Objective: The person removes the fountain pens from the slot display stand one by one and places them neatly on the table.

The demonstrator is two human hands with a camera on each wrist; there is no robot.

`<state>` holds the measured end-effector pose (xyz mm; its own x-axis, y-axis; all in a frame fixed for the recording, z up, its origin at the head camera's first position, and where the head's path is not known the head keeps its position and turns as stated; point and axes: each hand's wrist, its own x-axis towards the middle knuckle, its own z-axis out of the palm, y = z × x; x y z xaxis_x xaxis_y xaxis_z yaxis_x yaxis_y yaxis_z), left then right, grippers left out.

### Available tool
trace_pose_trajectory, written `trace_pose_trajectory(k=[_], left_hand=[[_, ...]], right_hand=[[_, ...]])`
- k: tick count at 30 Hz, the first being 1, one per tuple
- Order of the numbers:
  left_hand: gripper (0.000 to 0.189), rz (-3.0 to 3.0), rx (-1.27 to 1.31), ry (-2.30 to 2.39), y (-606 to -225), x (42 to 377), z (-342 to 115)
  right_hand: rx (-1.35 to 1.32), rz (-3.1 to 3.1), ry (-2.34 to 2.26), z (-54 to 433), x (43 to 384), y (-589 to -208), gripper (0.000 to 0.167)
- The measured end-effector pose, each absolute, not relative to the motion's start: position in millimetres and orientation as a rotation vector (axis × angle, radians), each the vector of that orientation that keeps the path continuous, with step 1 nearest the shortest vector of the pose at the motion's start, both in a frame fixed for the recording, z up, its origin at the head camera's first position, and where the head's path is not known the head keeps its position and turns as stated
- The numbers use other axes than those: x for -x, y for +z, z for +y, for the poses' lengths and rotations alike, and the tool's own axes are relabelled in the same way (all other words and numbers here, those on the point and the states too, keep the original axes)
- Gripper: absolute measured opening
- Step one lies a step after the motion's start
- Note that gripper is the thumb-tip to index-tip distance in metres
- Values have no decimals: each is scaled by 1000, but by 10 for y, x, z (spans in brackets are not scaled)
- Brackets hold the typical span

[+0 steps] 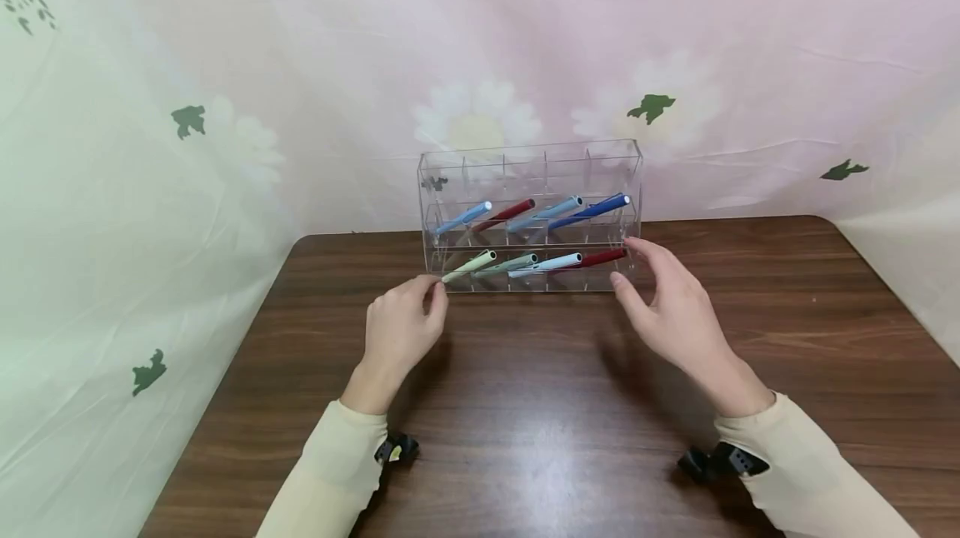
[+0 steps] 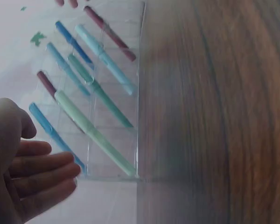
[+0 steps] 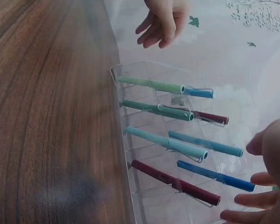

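A clear acrylic rack [image 1: 570, 170] with divided compartments stands at the table's back, holding several slanted pens in two tiers. The front tier has a pale green pen [image 1: 471, 266], a teal pen [image 3: 156, 109], a light blue pen [image 2: 105, 58] and a dark red pen [image 3: 177, 183]. Behind them lean blue pens, such as a dark blue one [image 1: 592, 211], and another dark red pen [image 1: 506, 214]. My left hand [image 1: 405, 321] is at the rack's left end, fingers extended, holding nothing. At the right end, my right hand [image 1: 675, 313] has thumb and fingers spread, also without anything. Contact with the rack is unclear.
The rack stands on a brown wood-grain table [image 1: 525, 405]. Close behind it hangs a pale cloth [image 1: 345, 88] printed with flowers and green leaf shapes, which also runs along both sides. Each wrist carries a small black camera [image 1: 723, 461].
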<state>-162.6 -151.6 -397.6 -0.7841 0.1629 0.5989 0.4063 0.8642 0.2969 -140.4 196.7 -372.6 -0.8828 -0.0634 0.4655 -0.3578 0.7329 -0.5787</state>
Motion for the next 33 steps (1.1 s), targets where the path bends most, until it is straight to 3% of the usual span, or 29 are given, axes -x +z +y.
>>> trace_pose_trajectory(k=[8, 20, 33], left_hand=[[21, -2438, 336, -821, -3954, 1761, -1622], [48, -2582, 189, -1034, -3944, 2049, -1745], [56, -2674, 255, -1292, -3991, 2304, -1765]], right_hand=[[-323, -2423, 1146, 2060, 1524, -3774, 44], [-253, -2532, 1203, 2096, 1642, -3749, 44], [-220, -2540, 1401, 2116, 1787, -3839, 40]])
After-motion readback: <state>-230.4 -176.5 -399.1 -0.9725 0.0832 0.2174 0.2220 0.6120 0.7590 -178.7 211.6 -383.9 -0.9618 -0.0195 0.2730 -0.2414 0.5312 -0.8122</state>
